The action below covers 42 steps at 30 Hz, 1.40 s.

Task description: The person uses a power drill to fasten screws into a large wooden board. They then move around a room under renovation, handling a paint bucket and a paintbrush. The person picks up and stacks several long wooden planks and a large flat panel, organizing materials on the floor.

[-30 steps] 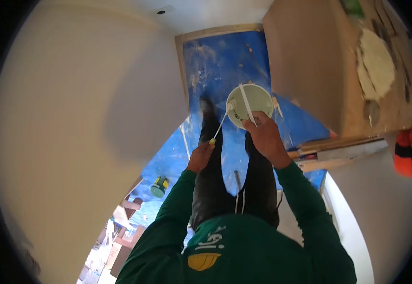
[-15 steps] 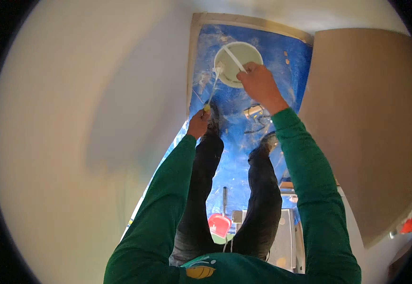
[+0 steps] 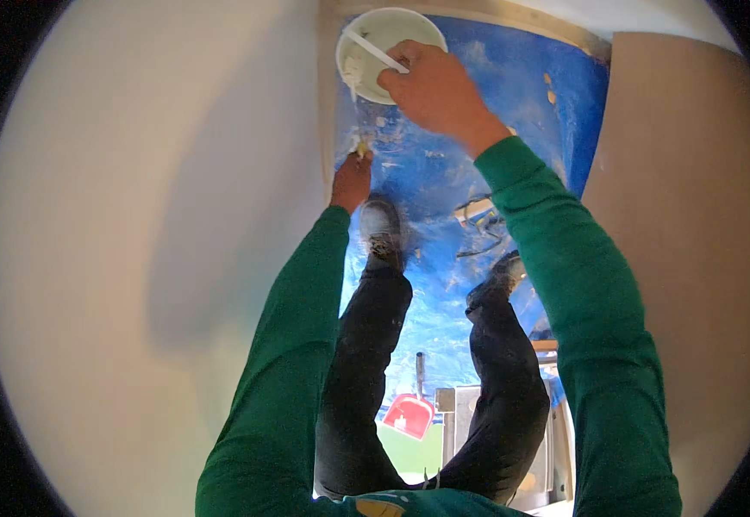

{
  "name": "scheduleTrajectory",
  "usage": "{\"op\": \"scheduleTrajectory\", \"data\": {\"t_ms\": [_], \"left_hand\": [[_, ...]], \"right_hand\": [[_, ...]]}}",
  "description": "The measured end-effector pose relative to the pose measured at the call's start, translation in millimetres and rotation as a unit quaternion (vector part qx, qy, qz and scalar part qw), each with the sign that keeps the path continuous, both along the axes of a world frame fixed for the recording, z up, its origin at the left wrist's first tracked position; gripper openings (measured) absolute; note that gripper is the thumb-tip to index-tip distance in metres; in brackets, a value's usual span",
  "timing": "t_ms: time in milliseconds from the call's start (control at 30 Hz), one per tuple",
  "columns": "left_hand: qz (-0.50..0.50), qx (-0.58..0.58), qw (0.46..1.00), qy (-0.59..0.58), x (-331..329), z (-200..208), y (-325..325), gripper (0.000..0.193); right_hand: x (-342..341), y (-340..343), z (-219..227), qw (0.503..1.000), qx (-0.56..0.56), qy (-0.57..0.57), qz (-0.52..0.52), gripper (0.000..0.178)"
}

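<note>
My right hand [image 3: 431,90] is closed on a flat white bar, the bucket handle [image 3: 375,50], which crosses the mouth of a white bucket [image 3: 438,36]. The bucket's inside looks pale, with a white clotted lump [image 3: 353,71] at its left inner side. Lower and to the left, my left hand [image 3: 353,179] closes around the yellow end of a thin-shafted tool [image 3: 361,149]. White smears coat the tool. Its shaft is faint against the floor and runs up toward the lump. I cannot make out what kind of head it has.
Smeared blue sheeting [image 3: 444,185] covers the floor, edged by a tan strip [image 3: 328,95]. A pale wall [image 3: 90,258] rises on the left; a brown panel [image 3: 685,241] stands right. Between my feet and the panel lie dark cords [image 3: 481,224]. Behind me is a red dustpan [image 3: 409,415].
The bucket and my right hand have moved farther away and left over the floor; the bucket looks larger. My left hand has moved forward and left with the tool. The view has shifted.
</note>
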<state>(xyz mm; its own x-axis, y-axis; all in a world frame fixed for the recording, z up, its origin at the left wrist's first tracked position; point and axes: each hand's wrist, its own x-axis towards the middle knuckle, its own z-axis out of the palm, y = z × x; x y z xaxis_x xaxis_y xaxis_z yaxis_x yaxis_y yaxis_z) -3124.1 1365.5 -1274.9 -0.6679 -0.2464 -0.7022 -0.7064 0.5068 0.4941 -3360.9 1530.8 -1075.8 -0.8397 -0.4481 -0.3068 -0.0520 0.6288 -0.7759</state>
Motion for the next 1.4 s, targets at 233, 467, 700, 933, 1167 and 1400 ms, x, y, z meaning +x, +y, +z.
{"op": "scheduleTrajectory", "data": {"t_ms": [233, 467, 700, 933, 1167, 1400], "left_hand": [[-0.05, 0.055, 0.997, -0.03, -27.9, 11.0, 2.8, 0.048], [-0.385, -0.233, 0.893, 0.006, 55.1, -32.4, -46.6, 0.038], [-0.523, -0.081, 0.848, 0.006, 160.8, 170.2, 37.1, 0.037], [-0.439, 0.137, 0.885, -0.078, 179.0, 351.0, 133.0, 0.051], [-0.537, 0.128, 0.825, -0.12, 133.0, 513.4, 157.2, 0.057], [-0.765, 0.036, 0.642, -0.038, 73.1, 578.2, 88.2, 0.059]], "right_hand": [[122.9, 105.4, 49.6, 0.99, 0.001, -0.072, -0.122, 0.045], [310.5, 247.6, 164.2, 0.963, 0.112, -0.216, -0.112, 0.043], [452.9, 303.3, 235.3, 0.949, 0.239, -0.177, -0.102, 0.047], [499.1, 272.0, 314.7, 0.917, 0.35, -0.18, -0.067, 0.055], [575.7, 234.3, 372.9, 0.896, 0.214, -0.303, -0.244, 0.052], [595.4, 232.8, 442.0, 0.822, 0.158, -0.291, -0.464, 0.05]]}}
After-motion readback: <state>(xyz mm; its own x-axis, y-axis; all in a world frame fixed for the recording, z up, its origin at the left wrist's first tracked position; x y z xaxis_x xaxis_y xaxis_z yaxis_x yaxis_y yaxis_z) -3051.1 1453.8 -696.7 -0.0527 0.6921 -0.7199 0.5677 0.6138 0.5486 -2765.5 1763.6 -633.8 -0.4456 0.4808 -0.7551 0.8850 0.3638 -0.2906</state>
